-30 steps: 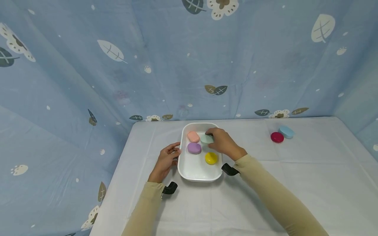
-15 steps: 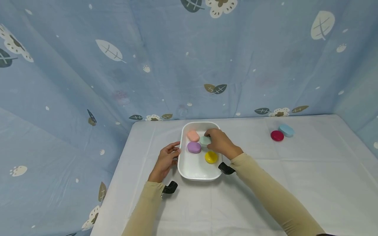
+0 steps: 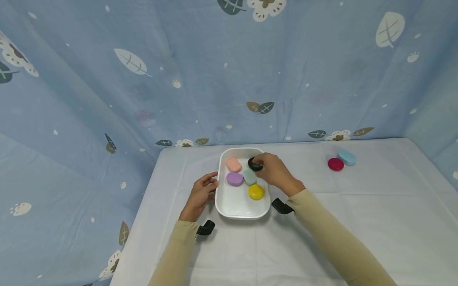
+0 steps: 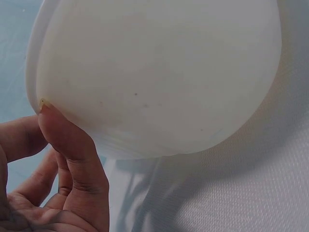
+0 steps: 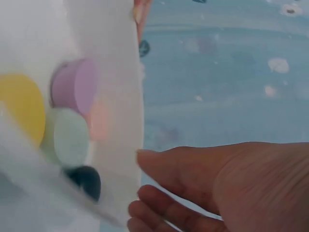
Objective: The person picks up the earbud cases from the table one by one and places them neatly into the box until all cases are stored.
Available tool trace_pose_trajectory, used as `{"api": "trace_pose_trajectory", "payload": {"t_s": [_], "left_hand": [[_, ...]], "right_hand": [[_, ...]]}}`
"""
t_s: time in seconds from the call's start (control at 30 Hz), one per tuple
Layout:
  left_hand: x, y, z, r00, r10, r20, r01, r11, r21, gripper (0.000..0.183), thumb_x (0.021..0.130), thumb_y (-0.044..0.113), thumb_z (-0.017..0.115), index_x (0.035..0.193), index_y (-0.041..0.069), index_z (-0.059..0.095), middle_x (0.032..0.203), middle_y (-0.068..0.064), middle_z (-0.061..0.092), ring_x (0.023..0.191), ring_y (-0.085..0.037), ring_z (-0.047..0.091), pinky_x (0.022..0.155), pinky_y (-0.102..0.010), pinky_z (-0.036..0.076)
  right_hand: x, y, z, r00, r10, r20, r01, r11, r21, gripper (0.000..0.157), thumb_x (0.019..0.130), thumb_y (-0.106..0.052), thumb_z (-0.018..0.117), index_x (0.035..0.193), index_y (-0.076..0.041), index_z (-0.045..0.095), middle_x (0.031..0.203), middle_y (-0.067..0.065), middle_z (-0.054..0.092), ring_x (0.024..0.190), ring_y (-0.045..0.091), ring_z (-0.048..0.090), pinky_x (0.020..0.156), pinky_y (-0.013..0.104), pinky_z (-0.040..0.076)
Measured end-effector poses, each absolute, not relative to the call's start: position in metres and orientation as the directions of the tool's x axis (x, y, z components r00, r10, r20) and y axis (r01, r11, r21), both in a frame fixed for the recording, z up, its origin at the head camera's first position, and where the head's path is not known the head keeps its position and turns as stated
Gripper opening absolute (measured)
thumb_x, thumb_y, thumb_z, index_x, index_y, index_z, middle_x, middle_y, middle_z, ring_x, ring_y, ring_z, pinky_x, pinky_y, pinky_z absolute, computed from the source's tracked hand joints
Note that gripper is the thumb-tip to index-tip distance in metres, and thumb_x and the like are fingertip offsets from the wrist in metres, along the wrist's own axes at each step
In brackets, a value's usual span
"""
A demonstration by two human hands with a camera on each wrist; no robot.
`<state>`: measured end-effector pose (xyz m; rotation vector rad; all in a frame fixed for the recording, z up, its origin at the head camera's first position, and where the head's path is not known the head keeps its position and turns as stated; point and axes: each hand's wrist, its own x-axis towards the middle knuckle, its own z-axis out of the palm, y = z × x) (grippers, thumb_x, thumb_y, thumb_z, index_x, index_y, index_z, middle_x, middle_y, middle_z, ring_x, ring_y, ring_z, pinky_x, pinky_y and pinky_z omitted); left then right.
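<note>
Near the tray's (image 3: 234, 205) far right corner, from the head, your right hand (image 3: 275, 171) hovers at the black piece (image 3: 253, 165); from the left wrist, your relaxed left hand (image 4: 72, 176) braces the left edge; from the right wrist, empty fingers (image 5: 169, 203) suggest mid-arranging, calling next for careful fingertips.

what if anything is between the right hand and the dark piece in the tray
Nothing visible: the right hand is right at the dark piece in the white tray. The pale green piece lies on the near side, not in between.
</note>
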<state>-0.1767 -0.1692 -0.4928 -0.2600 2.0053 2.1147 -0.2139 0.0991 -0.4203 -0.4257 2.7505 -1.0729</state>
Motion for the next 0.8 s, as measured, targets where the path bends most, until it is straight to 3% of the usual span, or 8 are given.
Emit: {"api": "trace_pose_trajectory", "payload": {"t_s": [0.27,0.8], "left_hand": [[-0.176,-0.171,-0.495,-0.965,0.043,-0.26,-0.263,-0.059,0.963,0.042,0.106,0.004,0.061,0.148,0.001,0.057,0.113,-0.01,0.06,0.078,-0.014,0.061,0.059,-0.024,0.053],[-0.177,-0.17,-0.495,-0.965,0.048,-0.256,-0.259,-0.053,0.964,0.043,0.106,0.004,0.061,0.149,0.003,0.057,0.111,-0.008,0.06,0.08,-0.014,0.061,0.059,-0.024,0.054]], "right_hand": [[-0.206,0.144,-0.425,-0.975,-0.192,0.108,-0.211,0.668,-0.714,0.039,0.094,0.003,0.075,0.132,0.008,0.066,0.129,0.027,0.067,0.118,0.045,0.066,0.104,0.053,0.055],[-0.192,0.225,-0.457,-0.987,0.009,0.16,-0.116,0.647,-0.753,0.039,0.095,0.004,0.073,0.132,0.013,0.062,0.129,0.034,0.064,0.119,0.05,0.062,0.104,0.06,0.052]]}}
